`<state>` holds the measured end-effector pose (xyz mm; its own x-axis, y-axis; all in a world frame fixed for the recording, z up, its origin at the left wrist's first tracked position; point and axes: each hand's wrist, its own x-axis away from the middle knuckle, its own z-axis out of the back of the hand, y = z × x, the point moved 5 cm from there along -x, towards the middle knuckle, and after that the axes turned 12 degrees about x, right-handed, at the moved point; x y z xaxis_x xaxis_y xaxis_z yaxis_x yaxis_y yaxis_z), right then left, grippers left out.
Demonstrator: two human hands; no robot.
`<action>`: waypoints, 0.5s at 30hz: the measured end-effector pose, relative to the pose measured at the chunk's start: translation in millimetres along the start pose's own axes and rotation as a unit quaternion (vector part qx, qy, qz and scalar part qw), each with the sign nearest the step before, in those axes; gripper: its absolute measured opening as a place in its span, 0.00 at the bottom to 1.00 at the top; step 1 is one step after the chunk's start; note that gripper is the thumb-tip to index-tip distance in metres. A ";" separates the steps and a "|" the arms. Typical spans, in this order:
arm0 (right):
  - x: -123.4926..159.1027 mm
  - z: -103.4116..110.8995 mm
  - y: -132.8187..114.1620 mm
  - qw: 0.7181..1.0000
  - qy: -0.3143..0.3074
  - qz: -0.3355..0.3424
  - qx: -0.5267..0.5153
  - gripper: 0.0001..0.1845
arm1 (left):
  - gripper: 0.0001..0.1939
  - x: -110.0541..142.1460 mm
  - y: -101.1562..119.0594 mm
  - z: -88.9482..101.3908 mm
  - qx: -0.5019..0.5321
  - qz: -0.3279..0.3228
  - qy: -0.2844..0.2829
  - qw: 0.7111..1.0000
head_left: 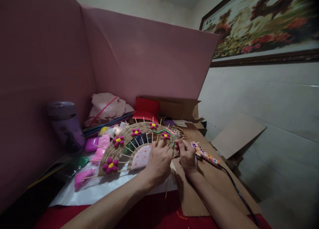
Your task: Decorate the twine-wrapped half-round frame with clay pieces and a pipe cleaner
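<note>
A fan-shaped craft piece (127, 135) of wound twine and thin wooden sticks lies in front of me. Purple clay flowers with yellow centres, such as one flower (110, 166), sit along its twine band. A thin wavy green strand (163, 132) curves around the flower near the right end. My left hand (160, 159) is closed over the fan's inner right part, beside the pink dotted cloth (141, 157); its fingertips are hidden. Close by, my right hand (187, 156) pinches with thumb and fingers at the band's right end, near the strand's lower tip. What it pinches is unclear.
Right of my hands, a flower-patterned glue gun (205, 155) with a black cord lies on a cardboard sheet (199, 185). Pink clay packets (84, 178) and a purple tumbler (66, 127) stand left. Behind are a red folded piece (146, 108) and pink panels (149, 56).
</note>
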<state>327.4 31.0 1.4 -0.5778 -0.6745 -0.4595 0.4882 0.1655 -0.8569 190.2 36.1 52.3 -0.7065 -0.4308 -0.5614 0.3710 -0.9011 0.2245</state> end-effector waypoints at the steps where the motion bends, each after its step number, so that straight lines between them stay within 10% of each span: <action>1: -0.2 0.0 0.5 1.000 0.000 -0.001 0.003 0.25 | 0.05 2.0 2.8 0.9 0.008 -0.009 0.002 1.000; 15: 2.7 3.0 -5.2 1.000 0.002 -0.007 0.005 0.28 | 0.14 -1.7 -36.9 65.9 0.065 0.130 0.115 0.983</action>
<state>325.3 26.1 5.4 -0.5880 -0.6733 -0.4482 0.4860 0.1488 -0.8612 138.0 66.8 97.4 -0.4379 -0.6374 -0.6340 0.4302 -0.7678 0.4748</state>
